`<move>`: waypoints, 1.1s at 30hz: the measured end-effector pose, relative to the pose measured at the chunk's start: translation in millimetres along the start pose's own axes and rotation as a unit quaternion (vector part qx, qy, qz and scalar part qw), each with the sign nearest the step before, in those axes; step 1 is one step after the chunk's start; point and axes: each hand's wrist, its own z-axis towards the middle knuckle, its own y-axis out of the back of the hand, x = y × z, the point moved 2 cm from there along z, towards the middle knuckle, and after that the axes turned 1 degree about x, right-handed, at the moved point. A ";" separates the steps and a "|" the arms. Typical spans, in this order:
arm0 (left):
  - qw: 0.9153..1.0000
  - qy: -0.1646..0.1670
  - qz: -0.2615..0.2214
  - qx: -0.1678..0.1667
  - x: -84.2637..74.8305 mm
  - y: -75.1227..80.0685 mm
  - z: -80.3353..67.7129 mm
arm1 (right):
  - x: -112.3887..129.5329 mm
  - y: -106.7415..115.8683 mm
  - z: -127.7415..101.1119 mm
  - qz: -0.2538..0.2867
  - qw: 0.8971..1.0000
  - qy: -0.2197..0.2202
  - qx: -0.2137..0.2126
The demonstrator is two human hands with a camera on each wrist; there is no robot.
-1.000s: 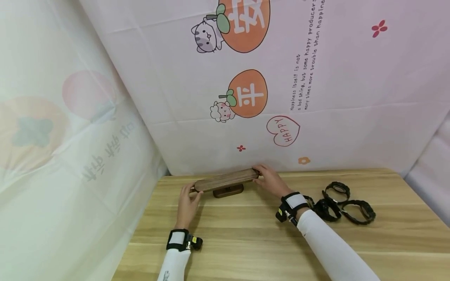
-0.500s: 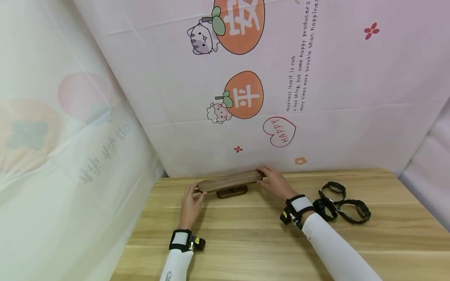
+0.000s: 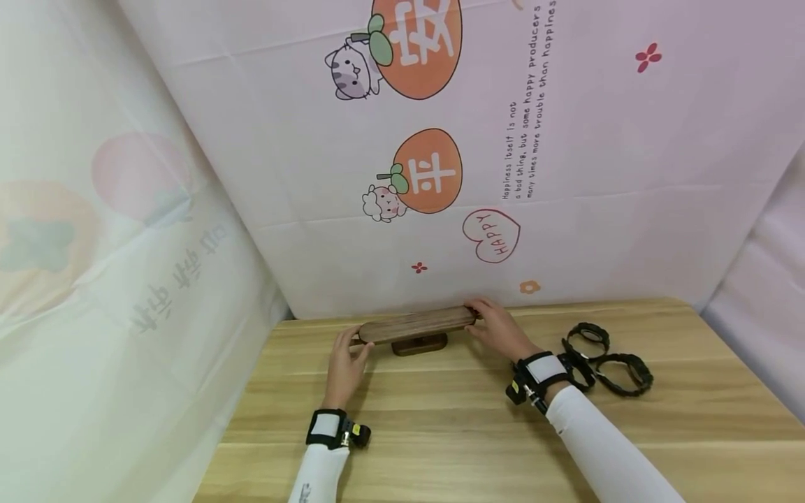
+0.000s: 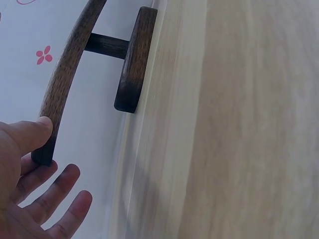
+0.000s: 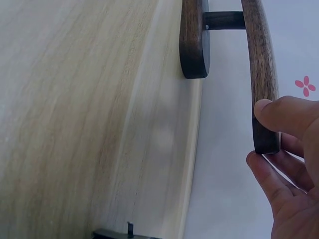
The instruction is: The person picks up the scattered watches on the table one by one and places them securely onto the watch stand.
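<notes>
A dark wooden stand, a curved bar on a short post with an oval base, stands at the table's far edge against the printed cloth. My left hand is at the bar's left end. In the left wrist view its thumb touches the end of the stand's bar, and its fingers lie spread beyond it. My right hand pinches the right end. In the right wrist view its thumb lies on the stand's bar with the fingers underneath.
Several black wrist watches lie on the wooden table, just right of my right wrist. A printed pink cloth backdrop hangs behind the table and another cloth closes off the left side.
The stand has slid a little to the right along the table's far edge, with both hands still at its ends. The bar now sits more level.
</notes>
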 end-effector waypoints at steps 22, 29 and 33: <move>0.999 -0.007 -0.027 0.022 -13.1 -13.8 0.3 | -9.5 15.1 -18.7 -0.012 1.000 -0.022 0.003; 0.999 -0.008 -0.028 0.025 -15.4 -21.3 1.9 | -11.3 21.8 -24.1 -0.007 0.999 -0.033 0.005; 0.999 -0.007 -0.027 0.026 -17.4 -25.9 2.3 | -14.5 25.0 -28.4 -0.006 0.999 -0.042 0.010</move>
